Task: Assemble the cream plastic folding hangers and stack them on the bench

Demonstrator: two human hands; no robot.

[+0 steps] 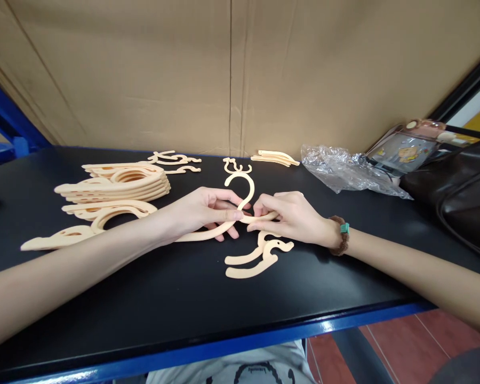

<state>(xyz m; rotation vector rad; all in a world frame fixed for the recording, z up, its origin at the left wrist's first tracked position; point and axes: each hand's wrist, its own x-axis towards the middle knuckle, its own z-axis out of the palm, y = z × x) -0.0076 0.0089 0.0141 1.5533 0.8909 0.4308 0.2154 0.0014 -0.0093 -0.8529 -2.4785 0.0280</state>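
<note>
Above the black table point(192, 304), my left hand point(202, 210) pinches a cream plastic hanger piece point(252, 186) near the base of its hook. The hook curves upward and its arm runs off to the left below my fingers. My right hand point(296, 216), wearing a brown band, is closed on a shorter cream hanger arm point(270, 216). That arm's inner end meets the hook piece by my left thumb; I cannot tell whether the two are joined. Just below my right hand lie two loose curved hanger pieces point(251, 272), one partly overlapping the other.
Stacked cream hangers point(144, 189) lie on the left. Along the back are loose hanger pieces point(176, 159), small hooked pieces point(236, 165) and a few straighter arms point(276, 157). Crumpled clear plastic point(344, 168) and a dark bag point(448, 184) occupy the right. Cardboard point(164, 80) stands behind.
</note>
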